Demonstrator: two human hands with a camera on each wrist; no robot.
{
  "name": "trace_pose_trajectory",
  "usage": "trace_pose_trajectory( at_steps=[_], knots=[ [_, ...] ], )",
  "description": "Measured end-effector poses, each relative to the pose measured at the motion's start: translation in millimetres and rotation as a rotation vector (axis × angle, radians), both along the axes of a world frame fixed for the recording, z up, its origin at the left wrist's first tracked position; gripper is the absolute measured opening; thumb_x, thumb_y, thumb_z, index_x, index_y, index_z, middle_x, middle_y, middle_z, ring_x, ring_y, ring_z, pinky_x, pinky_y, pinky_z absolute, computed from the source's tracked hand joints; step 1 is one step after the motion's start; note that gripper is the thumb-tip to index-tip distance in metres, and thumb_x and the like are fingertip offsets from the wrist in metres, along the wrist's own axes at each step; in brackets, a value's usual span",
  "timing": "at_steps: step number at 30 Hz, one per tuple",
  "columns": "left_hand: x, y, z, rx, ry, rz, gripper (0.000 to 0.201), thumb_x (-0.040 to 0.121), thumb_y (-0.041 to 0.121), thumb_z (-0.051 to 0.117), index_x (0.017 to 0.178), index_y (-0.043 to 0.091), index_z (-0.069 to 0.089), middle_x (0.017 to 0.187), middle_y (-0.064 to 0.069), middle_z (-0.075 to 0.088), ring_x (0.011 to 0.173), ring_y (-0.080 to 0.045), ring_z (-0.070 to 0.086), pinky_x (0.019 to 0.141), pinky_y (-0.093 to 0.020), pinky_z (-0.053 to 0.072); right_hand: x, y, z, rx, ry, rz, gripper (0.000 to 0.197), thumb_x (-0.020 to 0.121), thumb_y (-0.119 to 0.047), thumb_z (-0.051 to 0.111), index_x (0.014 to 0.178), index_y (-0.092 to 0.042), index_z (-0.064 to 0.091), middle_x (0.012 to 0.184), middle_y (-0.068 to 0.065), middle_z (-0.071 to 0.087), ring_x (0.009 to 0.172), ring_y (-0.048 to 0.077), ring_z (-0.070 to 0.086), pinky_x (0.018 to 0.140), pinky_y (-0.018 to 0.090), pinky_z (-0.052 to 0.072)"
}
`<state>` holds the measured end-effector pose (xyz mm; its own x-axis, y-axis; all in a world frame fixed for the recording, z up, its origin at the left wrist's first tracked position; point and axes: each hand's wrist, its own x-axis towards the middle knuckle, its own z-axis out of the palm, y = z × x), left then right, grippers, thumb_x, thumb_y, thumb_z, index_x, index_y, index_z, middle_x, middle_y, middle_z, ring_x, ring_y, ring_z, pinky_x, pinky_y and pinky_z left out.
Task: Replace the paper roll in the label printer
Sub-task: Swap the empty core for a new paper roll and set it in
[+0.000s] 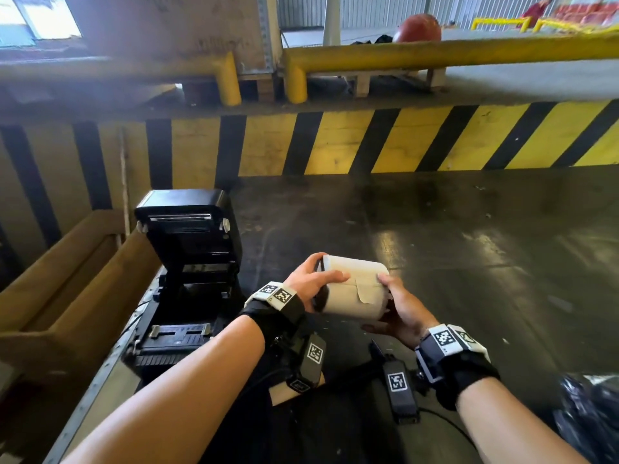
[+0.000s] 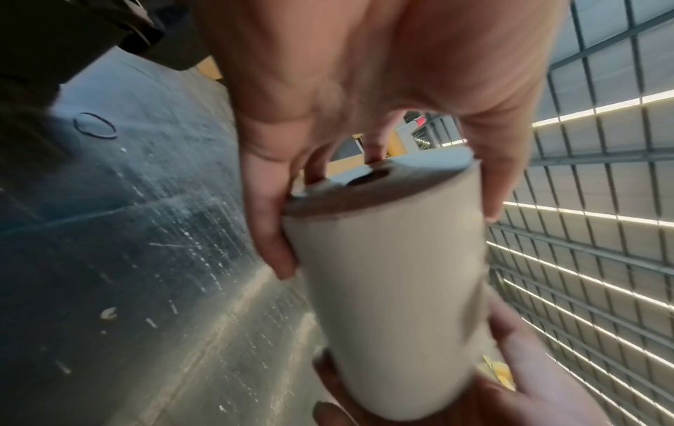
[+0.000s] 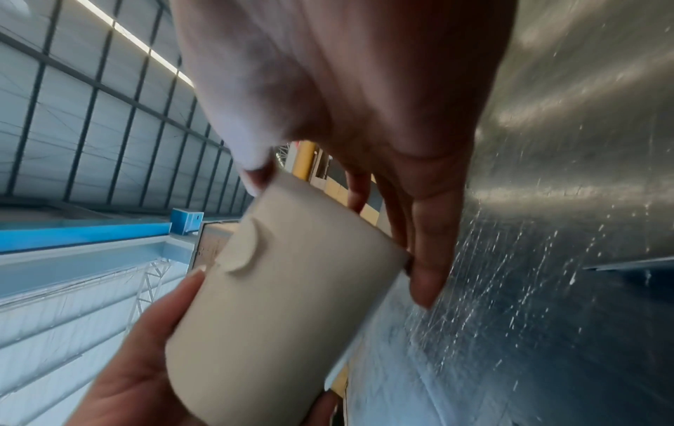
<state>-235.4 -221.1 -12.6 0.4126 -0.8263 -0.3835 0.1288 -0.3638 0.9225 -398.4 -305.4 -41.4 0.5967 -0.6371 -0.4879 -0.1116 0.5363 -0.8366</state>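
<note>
Here the dark, scuffed floor spreads wide to the right and ahead of the hands, ending at a low wall of yellow and black stripes; above that wall runs a yellow rail. To the left, close beside a wooden frame, sits the black label printer with its lid tipped up and back, so the roll bay faces upward; whether anything lies inside it cannot be told. The paper roll is held in the air just right of the printer, apart from it, lying roughly sideways between both hands; it is a plain off-white cylinder with a dark core hole at its end, plain in the left wrist view, and a loose torn flap of paper curling off its face. The left hand grips one end, thumb over the top and fingers curled round the rim; the right hand cups the other end from below, thumb tip pressed on the paper's edge. A crumpled black plastic bag lies at the lower right.
</note>
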Motion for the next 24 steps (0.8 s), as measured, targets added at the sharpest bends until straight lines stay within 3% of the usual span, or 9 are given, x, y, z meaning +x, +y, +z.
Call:
trace_pose_trajectory(
  at_steps=[4,6,10,12,16,21,24],
  knots=[
    [-3,-2,2,0.054,-0.115,-0.019,0.052,0.071,0.027,0.075,0.116,0.029,0.048,0.098,-0.001,0.055,0.084,-0.017,0.056,0.055,-0.03,0.049,-3,-1,-6,-0.105,0.052,-0.046,0.031,0.089,-0.043,0.051,0.099,-0.016,0.062,0.098,0.014,0.066,0.085,0.028,0.062,0.081,0.051,0.052],
    [-3,-3,-2,0.091,-0.143,-0.017,0.053,0.069,0.029,0.076,0.115,0.029,0.049,0.1,-0.002,0.055,0.084,-0.018,0.056,0.062,-0.034,0.052,-4,-5,-10,-0.379,0.167,-0.13,0.025,0.088,-0.036,0.056,0.096,-0.015,0.064,0.105,0.014,0.067,0.09,0.025,0.062,0.088,0.049,0.052],
    [0,-4,-7,0.174,-0.12,-0.024,0.054,0.067,0.033,0.076,0.113,0.034,0.047,0.11,-0.005,0.051,0.097,-0.027,0.054,0.078,-0.051,0.056,-7,-6,-11,-0.917,0.314,-0.153,0.016,0.083,-0.026,0.063,0.093,-0.014,0.067,0.094,0.003,0.066,0.081,0.012,0.061,0.071,0.02,0.047],
    [1,-5,-7,0.178,-0.104,-0.025,0.052,0.069,0.032,0.074,0.113,0.034,0.047,0.105,-0.003,0.05,0.094,-0.026,0.053,0.08,-0.054,0.055,-6,-3,-12,-1.056,0.363,-0.132,0.012,0.081,-0.025,0.066,0.087,-0.015,0.069,0.092,0.004,0.064,0.077,0.012,0.06,0.071,0.018,0.044],
    [3,-9,-8,0.18,-0.096,-0.019,0.048,0.072,0.03,0.073,0.112,0.032,0.047,0.101,-0.001,0.05,0.091,-0.023,0.052,0.085,-0.055,0.052,-2,0,-17,-1.137,0.398,-0.108,0.016,0.081,-0.024,0.066,0.09,-0.012,0.071,0.092,0.007,0.063,0.079,0.013,0.056,0.074,0.019,0.041],
    [3,-10,-8,0.213,-0.126,-0.027,0.056,0.068,0.034,0.075,0.116,0.031,0.047,0.112,-0.004,0.05,0.102,-0.028,0.053,0.087,-0.056,0.052,0,2,-15,-1.128,0.41,-0.088,0.018,0.082,-0.025,0.065,0.087,-0.009,0.071,0.087,0.003,0.06,0.077,0.012,0.054,0.063,0.005,0.032],
    [2,-9,-8,0.229,-0.125,-0.04,0.061,0.068,0.034,0.075,0.12,0.031,0.045,0.111,-0.004,0.05,0.103,-0.03,0.052,0.084,-0.057,0.053,1,4,-14,-1.106,0.417,-0.059,0.015,0.082,-0.023,0.065,0.085,-0.009,0.071,0.086,0.003,0.06,0.077,0.012,0.054,0.063,0.008,0.034]
  ],
)
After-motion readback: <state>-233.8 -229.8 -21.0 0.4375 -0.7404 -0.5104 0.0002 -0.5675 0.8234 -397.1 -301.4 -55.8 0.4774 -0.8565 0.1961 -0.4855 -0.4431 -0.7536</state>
